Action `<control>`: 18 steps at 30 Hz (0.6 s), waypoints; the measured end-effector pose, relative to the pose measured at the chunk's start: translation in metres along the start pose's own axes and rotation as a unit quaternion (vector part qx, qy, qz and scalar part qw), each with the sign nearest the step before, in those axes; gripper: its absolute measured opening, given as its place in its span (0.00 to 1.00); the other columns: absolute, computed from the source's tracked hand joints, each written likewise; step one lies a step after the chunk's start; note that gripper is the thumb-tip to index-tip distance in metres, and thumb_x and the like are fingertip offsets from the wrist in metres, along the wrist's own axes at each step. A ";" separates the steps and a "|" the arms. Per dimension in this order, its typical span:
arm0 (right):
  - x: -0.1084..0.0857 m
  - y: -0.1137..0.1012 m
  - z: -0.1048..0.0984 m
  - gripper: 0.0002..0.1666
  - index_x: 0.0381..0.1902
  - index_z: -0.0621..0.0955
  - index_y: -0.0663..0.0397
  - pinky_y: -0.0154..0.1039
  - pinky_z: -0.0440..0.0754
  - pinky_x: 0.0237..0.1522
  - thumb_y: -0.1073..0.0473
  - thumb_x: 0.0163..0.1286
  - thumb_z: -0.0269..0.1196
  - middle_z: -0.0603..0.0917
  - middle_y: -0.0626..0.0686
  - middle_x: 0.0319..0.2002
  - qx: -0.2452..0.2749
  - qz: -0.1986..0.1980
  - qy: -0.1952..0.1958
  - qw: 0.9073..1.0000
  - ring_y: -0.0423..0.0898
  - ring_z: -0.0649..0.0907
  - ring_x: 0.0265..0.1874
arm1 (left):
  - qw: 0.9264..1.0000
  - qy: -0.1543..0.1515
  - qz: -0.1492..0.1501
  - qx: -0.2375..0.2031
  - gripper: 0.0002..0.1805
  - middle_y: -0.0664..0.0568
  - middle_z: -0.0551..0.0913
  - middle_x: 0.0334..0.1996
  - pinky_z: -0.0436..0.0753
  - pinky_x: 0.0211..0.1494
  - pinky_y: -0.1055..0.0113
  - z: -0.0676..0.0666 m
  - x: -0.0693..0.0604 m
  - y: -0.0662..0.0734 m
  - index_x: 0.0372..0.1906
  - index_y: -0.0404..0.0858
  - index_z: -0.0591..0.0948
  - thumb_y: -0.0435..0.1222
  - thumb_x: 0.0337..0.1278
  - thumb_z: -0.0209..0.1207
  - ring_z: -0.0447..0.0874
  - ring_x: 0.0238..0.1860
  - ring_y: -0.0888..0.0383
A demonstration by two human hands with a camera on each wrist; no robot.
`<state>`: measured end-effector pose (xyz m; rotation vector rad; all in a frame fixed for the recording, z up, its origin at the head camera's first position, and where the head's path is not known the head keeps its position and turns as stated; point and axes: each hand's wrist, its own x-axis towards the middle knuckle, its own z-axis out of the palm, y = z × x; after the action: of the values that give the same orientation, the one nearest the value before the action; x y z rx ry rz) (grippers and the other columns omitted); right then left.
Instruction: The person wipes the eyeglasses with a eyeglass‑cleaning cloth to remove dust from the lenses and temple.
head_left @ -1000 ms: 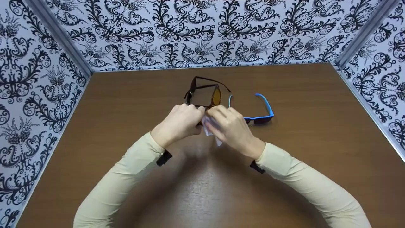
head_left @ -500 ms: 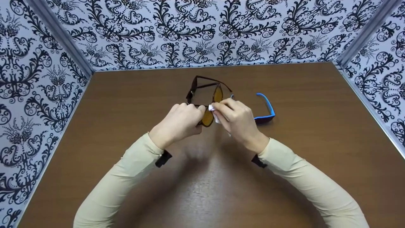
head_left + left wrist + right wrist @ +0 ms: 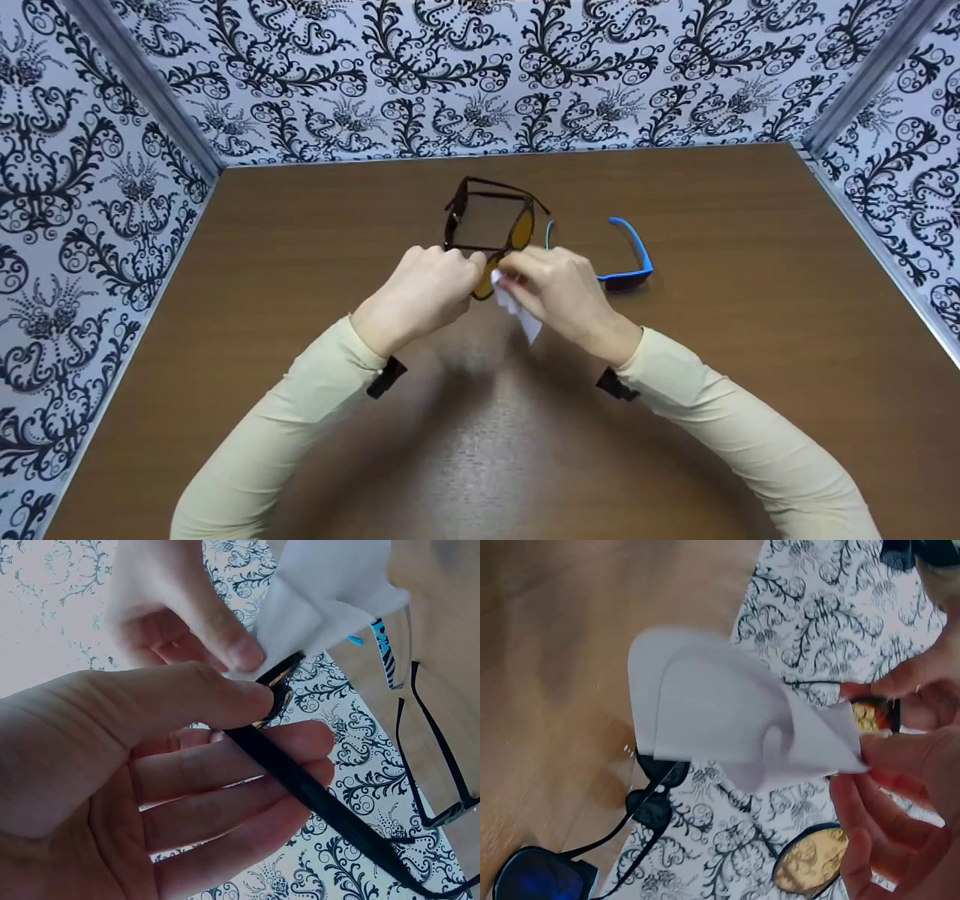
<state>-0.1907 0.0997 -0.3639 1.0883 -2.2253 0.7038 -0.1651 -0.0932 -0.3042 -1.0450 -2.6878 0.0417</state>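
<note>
In the head view my left hand (image 3: 424,292) grips yellow-lensed glasses (image 3: 523,228) by one end of the frame. The left wrist view shows its thumb pressing the dark frame near the hinge, with the temple (image 3: 315,791) running across the fingers. My right hand (image 3: 566,294) pinches a white cloth (image 3: 527,321) against the lens nearer my left hand. Loose folds of the cloth (image 3: 712,705) hang from the right fingertips in the right wrist view. The other yellow lens (image 3: 810,859) shows below them. Fingers and cloth partly hide the nearer lens.
Blue-framed sunglasses (image 3: 631,277) lie on the brown table (image 3: 750,315) just beyond my right hand, partly covered by it. Another dark pair of glasses (image 3: 459,204) lies behind the held ones. Patterned walls (image 3: 480,82) border the table at the back and sides.
My right hand first moved away to the right and up with the cloth, baring the nearer lens, then came back down over it. The left hand stays almost still; the held glasses tilt slightly.
</note>
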 end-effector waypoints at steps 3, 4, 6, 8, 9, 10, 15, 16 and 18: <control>0.002 0.002 -0.002 0.04 0.34 0.85 0.54 0.40 0.74 0.23 0.62 0.61 0.69 0.84 0.48 0.29 -0.011 0.028 0.024 0.999 0.44 0.80 0.23 | 1.000 0.011 0.002 0.006 0.05 0.47 0.75 0.15 0.74 0.15 0.55 -0.001 -0.001 0.002 0.26 0.34 0.75 0.24 0.47 0.60 0.75 0.14 0.47; 0.003 0.002 -0.002 0.04 0.34 0.84 0.55 0.40 0.74 0.23 0.62 0.61 0.69 0.84 0.49 0.29 -0.011 0.029 0.032 0.999 0.44 0.80 0.23 | 1.000 0.015 0.004 0.007 0.05 0.48 0.74 0.15 0.74 0.15 0.55 -0.001 -0.001 0.002 0.26 0.34 0.76 0.24 0.47 0.60 0.75 0.13 0.48; 0.004 0.000 -0.002 0.04 0.34 0.84 0.55 0.39 0.75 0.23 0.62 0.61 0.69 0.83 0.49 0.29 -0.006 0.019 0.041 0.999 0.44 0.80 0.23 | 1.000 0.024 0.005 0.007 0.05 0.49 0.73 0.14 0.74 0.14 0.56 0.000 -0.001 0.003 0.26 0.34 0.75 0.23 0.47 0.59 0.73 0.12 0.49; 0.004 -0.004 0.000 0.05 0.35 0.83 0.56 0.39 0.76 0.25 0.62 0.62 0.68 0.83 0.49 0.29 0.002 -0.006 0.043 0.999 0.44 0.80 0.24 | 0.999 0.035 0.003 0.006 0.05 0.49 0.73 0.14 0.73 0.14 0.55 0.001 0.000 0.004 0.26 0.34 0.75 0.23 0.47 0.59 0.73 0.12 0.49; 0.003 -0.006 0.001 0.05 0.35 0.82 0.56 0.39 0.76 0.25 0.62 0.62 0.68 0.83 0.49 0.29 0.007 -0.022 0.040 0.999 0.44 0.80 0.24 | 0.999 0.039 0.002 0.006 0.05 0.49 0.74 0.14 0.73 0.14 0.55 0.002 0.000 0.004 0.26 0.34 0.75 0.24 0.47 0.60 0.73 0.12 0.49; 0.002 -0.007 0.002 0.05 0.34 0.82 0.56 0.39 0.76 0.26 0.62 0.63 0.68 0.82 0.50 0.29 0.013 -0.038 0.036 0.999 0.44 0.79 0.24 | 0.999 0.042 0.000 0.003 0.06 0.48 0.74 0.14 0.73 0.14 0.55 0.002 0.000 0.004 0.26 0.34 0.75 0.24 0.47 0.60 0.74 0.12 0.48; -0.004 -0.011 0.004 0.06 0.31 0.81 0.56 0.39 0.73 0.25 0.61 0.61 0.69 0.80 0.50 0.27 0.006 -0.072 0.029 0.997 0.45 0.77 0.22 | 0.999 0.047 -0.002 -0.002 0.07 0.48 0.74 0.14 0.74 0.14 0.54 0.003 0.001 0.004 0.26 0.35 0.74 0.25 0.49 0.61 0.74 0.12 0.48; -0.005 -0.010 0.004 0.06 0.30 0.82 0.55 0.39 0.73 0.24 0.61 0.61 0.69 0.81 0.49 0.27 -0.001 -0.066 0.034 0.997 0.45 0.78 0.22 | 0.999 0.045 -0.003 -0.004 0.07 0.48 0.73 0.14 0.73 0.14 0.55 0.003 0.000 0.004 0.25 0.34 0.74 0.25 0.49 0.60 0.73 0.12 0.48; -0.006 -0.006 0.004 0.05 0.30 0.83 0.55 0.40 0.73 0.24 0.61 0.61 0.69 0.82 0.49 0.27 -0.017 -0.044 0.048 0.998 0.45 0.79 0.23 | 0.999 0.047 -0.003 -0.004 0.06 0.49 0.72 0.13 0.73 0.13 0.55 0.003 0.000 0.004 0.25 0.34 0.74 0.24 0.48 0.60 0.72 0.11 0.50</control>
<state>-0.1835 0.0969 -0.3691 1.1059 -2.0874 0.6640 -0.1629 -0.0901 -0.3077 -1.0169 -2.6090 -0.0196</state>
